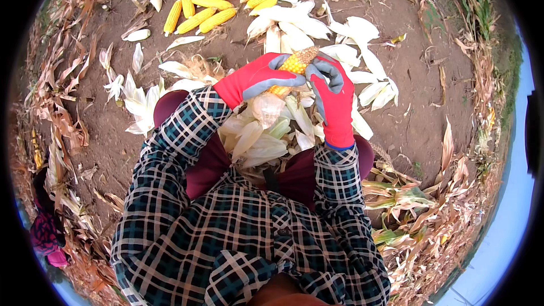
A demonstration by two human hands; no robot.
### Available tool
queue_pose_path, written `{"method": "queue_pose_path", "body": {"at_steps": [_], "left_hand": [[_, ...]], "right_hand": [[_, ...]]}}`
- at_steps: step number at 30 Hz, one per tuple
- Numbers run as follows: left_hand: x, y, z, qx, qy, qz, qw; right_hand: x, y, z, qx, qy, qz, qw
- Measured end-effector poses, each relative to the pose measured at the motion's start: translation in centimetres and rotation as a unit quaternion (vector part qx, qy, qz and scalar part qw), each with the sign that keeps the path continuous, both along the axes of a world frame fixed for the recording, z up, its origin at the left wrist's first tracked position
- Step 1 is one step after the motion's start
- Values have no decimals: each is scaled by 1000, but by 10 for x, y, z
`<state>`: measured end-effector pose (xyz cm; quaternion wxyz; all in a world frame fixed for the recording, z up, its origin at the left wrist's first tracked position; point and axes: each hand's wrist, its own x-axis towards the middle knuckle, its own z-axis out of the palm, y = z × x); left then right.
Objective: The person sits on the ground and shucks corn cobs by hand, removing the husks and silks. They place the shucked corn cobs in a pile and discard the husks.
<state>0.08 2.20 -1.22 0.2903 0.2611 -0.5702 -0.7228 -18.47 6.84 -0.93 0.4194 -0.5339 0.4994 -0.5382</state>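
Note:
My left hand [272,72], in a red glove with grey palm and fingers, is wrapped around a corn cob [296,64]. Yellow kernels show on the cob, and its tapered tip is brownish and points up to the right. Below the grip, a pale husk [267,109] hangs at the cob's lower end; whether it is attached I cannot tell. My right hand [333,89], gloved alike, is beside the cob's upper part with thumb and fingers curled. Its fingertips are at the kernels, but whether they pinch anything is unclear. Loose husks [259,144] lie between my knees.
Several husked yellow cobs [211,2] lie in a group on the bare soil [408,123] ahead. White husks [297,25] are strewn beyond my hands, others [142,104] at left. Dry stalks and leaves [63,72] border both sides. Dark pink cloth [46,233] shows at far left.

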Motion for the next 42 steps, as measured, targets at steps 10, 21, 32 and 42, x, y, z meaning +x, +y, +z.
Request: {"method": "queue_pose_path", "body": {"at_steps": [10,21,32,42], "left_hand": [[7,1,2,-15,-73,-62,995],[9,-5,-9,-1,31,17,999],[-3,-12,-19,227,240,42,943],[-13,0,-3,316,315,38,894]], "right_hand": [[-12,2,19,61,141,67,986],[-10,11,26,-26,76,23,996],[5,16,20,-170,-1,73,983],[16,-7,9,-97,-108,-51,988]]}}
